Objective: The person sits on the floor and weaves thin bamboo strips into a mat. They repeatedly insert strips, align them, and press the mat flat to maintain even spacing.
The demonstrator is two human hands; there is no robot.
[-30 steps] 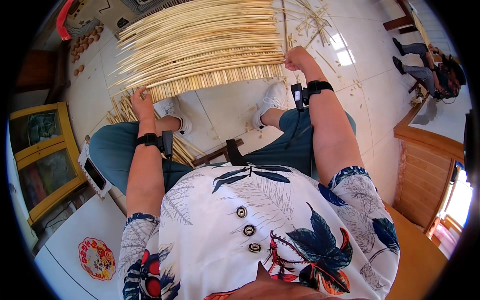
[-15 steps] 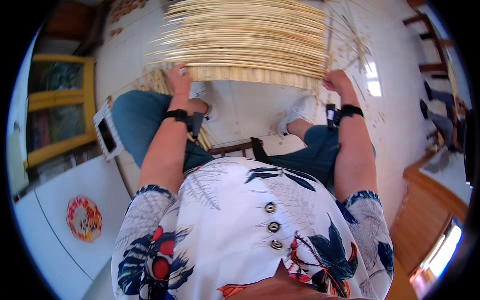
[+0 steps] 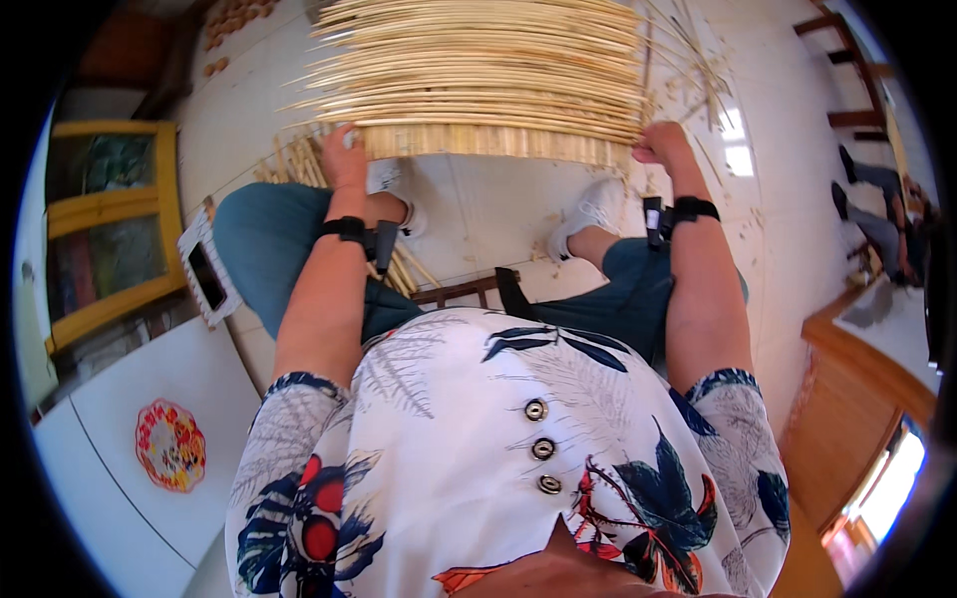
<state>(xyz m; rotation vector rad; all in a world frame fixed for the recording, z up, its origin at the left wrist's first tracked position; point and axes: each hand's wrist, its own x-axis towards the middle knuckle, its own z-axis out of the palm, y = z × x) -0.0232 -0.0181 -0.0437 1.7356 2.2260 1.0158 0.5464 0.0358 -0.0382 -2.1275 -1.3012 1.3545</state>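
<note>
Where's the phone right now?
In the head view, the phone lies at the person's left, just outside the left knee, beside the yellow cabinet.

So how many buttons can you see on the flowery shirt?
3. The top button, the middle button and the bottom button run down the shirt front. More may be hidden nearer the collar.

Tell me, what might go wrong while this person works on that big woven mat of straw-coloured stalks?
Loose stalk ends stick out beside the right hand; they could prick the fingers or snag. The left hand grips only the near edge of the mat, so the weave may slip or loosen there. Spare stalks lie on the tiled floor by the white shoes; a foot could slide on them or crush them.
</note>
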